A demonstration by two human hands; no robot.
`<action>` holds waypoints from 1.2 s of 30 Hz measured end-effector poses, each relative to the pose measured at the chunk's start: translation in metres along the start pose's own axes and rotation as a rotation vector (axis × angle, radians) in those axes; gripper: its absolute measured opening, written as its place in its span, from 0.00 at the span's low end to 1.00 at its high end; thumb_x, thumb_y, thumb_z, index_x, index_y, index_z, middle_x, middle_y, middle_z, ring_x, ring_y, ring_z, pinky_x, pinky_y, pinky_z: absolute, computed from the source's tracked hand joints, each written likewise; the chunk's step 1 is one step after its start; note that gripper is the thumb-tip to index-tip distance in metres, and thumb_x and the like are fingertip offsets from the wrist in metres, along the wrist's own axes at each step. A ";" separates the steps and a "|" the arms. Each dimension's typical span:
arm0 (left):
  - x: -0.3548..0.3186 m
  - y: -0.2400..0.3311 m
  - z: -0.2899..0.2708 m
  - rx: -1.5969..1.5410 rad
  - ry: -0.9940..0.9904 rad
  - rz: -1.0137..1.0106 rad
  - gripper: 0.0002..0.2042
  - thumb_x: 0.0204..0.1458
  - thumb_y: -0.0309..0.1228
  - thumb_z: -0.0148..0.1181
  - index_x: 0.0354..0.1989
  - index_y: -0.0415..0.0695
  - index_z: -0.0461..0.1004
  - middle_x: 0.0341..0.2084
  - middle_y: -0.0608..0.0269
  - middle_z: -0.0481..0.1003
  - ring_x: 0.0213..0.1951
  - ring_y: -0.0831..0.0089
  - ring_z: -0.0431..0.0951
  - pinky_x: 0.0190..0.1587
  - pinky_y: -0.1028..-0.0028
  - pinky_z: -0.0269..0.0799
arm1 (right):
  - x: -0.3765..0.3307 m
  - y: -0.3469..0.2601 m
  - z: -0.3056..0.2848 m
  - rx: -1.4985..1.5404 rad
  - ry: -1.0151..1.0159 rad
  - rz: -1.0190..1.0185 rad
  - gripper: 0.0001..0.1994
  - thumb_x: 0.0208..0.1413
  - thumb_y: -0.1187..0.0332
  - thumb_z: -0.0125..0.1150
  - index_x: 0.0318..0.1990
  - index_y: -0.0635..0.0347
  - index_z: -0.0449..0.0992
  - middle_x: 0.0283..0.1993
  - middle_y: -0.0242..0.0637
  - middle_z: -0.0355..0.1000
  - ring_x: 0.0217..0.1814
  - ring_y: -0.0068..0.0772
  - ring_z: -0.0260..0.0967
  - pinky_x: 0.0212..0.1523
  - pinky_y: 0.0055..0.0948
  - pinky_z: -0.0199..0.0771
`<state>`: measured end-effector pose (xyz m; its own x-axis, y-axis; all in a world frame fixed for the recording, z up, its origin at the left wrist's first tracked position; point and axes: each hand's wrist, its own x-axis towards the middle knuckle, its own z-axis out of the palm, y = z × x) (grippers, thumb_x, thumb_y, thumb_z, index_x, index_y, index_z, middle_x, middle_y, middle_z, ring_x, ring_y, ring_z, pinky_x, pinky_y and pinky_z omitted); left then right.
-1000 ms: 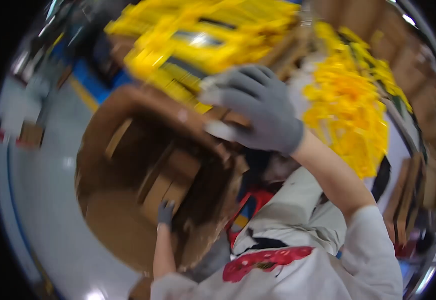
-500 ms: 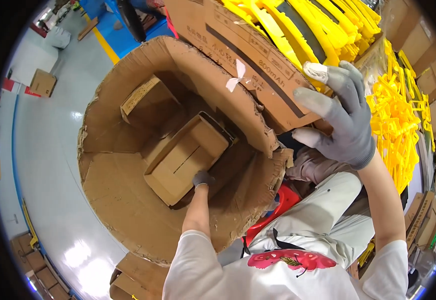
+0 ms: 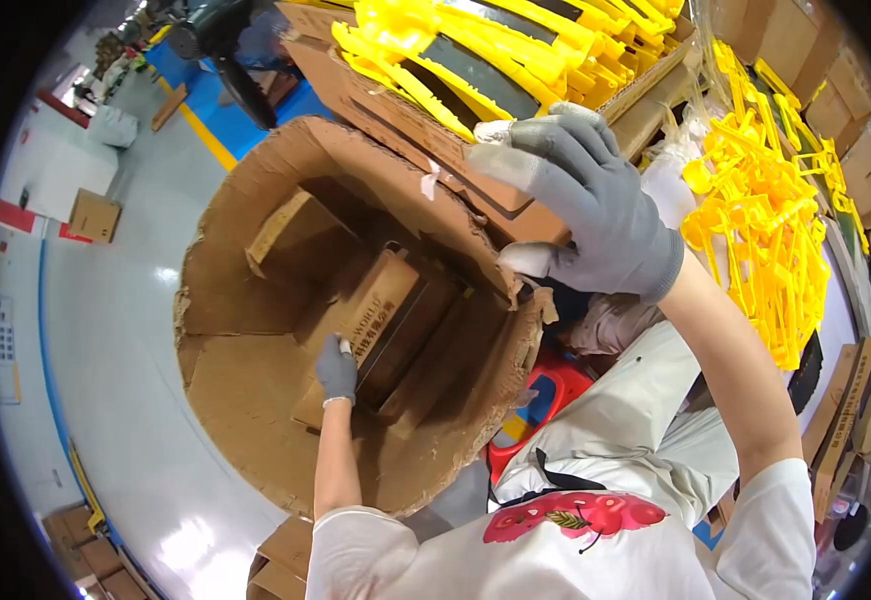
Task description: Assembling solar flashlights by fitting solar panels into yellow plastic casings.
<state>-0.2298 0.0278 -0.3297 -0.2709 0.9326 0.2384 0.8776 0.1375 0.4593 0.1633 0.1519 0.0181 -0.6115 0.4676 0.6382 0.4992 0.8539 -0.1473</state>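
The big ragged cardboard bin [image 3: 241, 400] wraps right around the left fingers [image 3: 337, 370]; the yellow parts [image 3: 556, 50] sit just past the right fingers [image 3: 536, 178]. What's changed is the smaller carton [image 3: 384, 300] inside the bin: a moment ago it showed a plain seamed face, now it's a printed panel, so looks turned over. Left fingers touch it, can't tell if gripping; right ones are loosely curled, empty.
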 end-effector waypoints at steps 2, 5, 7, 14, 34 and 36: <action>0.026 0.066 -0.075 -0.218 -0.190 -0.318 0.08 0.56 0.28 0.54 0.43 0.42 0.74 0.28 0.52 0.77 0.31 0.62 0.78 0.36 0.66 0.72 | -0.005 0.000 -0.008 0.039 -0.001 0.017 0.37 0.33 0.64 0.73 0.58 0.49 0.67 0.55 0.39 0.66 0.58 0.48 0.61 0.60 0.41 0.60; 0.019 0.115 -0.166 -0.377 -0.080 -0.079 0.07 0.57 0.26 0.54 0.40 0.37 0.73 0.26 0.56 0.77 0.29 0.74 0.74 0.36 0.73 0.71 | -0.004 -0.009 -0.019 0.292 0.122 0.061 0.36 0.36 0.65 0.72 0.59 0.51 0.67 0.57 0.43 0.65 0.60 0.51 0.59 0.61 0.41 0.60; 0.004 0.160 -0.213 -0.455 -0.019 -0.065 0.08 0.56 0.26 0.55 0.39 0.35 0.73 0.27 0.54 0.77 0.29 0.71 0.75 0.35 0.72 0.71 | -0.014 -0.025 -0.040 0.265 0.129 0.148 0.34 0.40 0.63 0.71 0.59 0.56 0.66 0.61 0.45 0.62 0.63 0.51 0.58 0.62 0.41 0.59; -0.099 0.274 -0.320 0.168 -0.057 0.753 0.11 0.39 0.27 0.64 0.34 0.46 0.76 0.23 0.64 0.74 0.24 0.66 0.76 0.26 0.67 0.70 | -0.105 -0.106 -0.104 0.153 0.035 0.081 0.33 0.46 0.39 0.61 0.56 0.46 0.70 0.64 0.51 0.56 0.64 0.64 0.55 0.61 0.54 0.59; -0.188 0.483 -0.154 -0.107 -1.068 1.734 0.09 0.53 0.36 0.51 0.41 0.49 0.68 0.31 0.63 0.74 0.35 0.64 0.78 0.33 0.65 0.72 | -0.438 -0.332 -0.214 -0.333 0.173 1.014 0.12 0.42 0.57 0.68 0.26 0.53 0.73 0.35 0.33 0.72 0.51 0.49 0.68 0.55 0.52 0.67; -0.194 0.501 -0.141 -0.111 -1.106 1.792 0.09 0.53 0.35 0.51 0.41 0.49 0.69 0.31 0.63 0.74 0.36 0.63 0.78 0.34 0.65 0.72 | -0.453 -0.347 -0.206 -0.473 0.174 1.108 0.12 0.42 0.58 0.67 0.27 0.53 0.72 0.35 0.33 0.72 0.51 0.48 0.68 0.54 0.51 0.68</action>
<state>0.2063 -0.1318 -0.0254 0.9663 -0.2396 -0.0943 -0.1822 -0.8951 0.4070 0.3939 -0.4039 -0.0642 0.3606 0.8226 0.4397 0.8955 -0.1735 -0.4099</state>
